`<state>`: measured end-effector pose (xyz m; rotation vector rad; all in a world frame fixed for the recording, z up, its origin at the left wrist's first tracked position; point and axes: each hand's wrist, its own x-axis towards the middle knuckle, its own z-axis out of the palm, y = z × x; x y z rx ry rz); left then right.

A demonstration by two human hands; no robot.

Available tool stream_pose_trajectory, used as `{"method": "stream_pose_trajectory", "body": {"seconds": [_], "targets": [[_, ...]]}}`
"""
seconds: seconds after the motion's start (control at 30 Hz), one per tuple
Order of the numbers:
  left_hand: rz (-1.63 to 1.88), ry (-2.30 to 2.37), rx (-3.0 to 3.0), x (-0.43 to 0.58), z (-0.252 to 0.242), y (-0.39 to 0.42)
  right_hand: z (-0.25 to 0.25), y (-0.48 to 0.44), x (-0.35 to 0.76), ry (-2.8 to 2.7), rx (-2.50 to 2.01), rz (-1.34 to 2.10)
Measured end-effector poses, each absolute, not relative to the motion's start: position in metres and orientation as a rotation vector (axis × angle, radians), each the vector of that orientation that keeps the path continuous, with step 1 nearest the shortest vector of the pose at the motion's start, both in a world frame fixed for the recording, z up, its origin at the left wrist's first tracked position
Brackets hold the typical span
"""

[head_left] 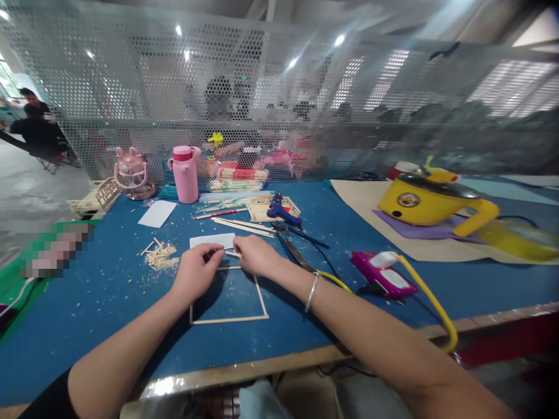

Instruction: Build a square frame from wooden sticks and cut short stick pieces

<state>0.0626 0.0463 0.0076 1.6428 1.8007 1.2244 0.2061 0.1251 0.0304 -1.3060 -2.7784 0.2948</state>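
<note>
Above a square frame of thin wooden sticks (231, 320), both of my hands are close together over its far side. My right hand (253, 255) has its fingers closed on a short wooden stick (233, 254), which points toward my left hand. My left hand (198, 270) is closed, with thumb and forefinger pressed together near the other end of that stick; what lies between them is too small to make out. Just beyond my hands lies a white paper (212, 240). A heap of wood scraps (161, 256) sits to the left.
Behind are loose sticks (244, 227), a blue glue gun (283, 213), pliers (299, 253), a pink bottle (186, 174) and a clear pink-lidded jug (133, 174). At right stand a yellow pot (419, 198) and a purple power strip (384, 276) with a yellow cord. Perforated metal panels (166, 75) rise behind.
</note>
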Motion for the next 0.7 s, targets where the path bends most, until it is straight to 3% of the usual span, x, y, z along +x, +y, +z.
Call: {"method": "stream_pose_trajectory", "body": {"seconds": [0.37, 0.7], "targets": [[1.243, 1.359, 0.891, 0.072, 0.016, 0.061, 0.022, 0.151, 0.206, -2.4, -1.125, 0.954], [1.47, 1.124, 0.921, 0.074, -0.004, 0.063, 0.031, 0.115, 0.188, -2.292, -0.869, 0.819]]}}
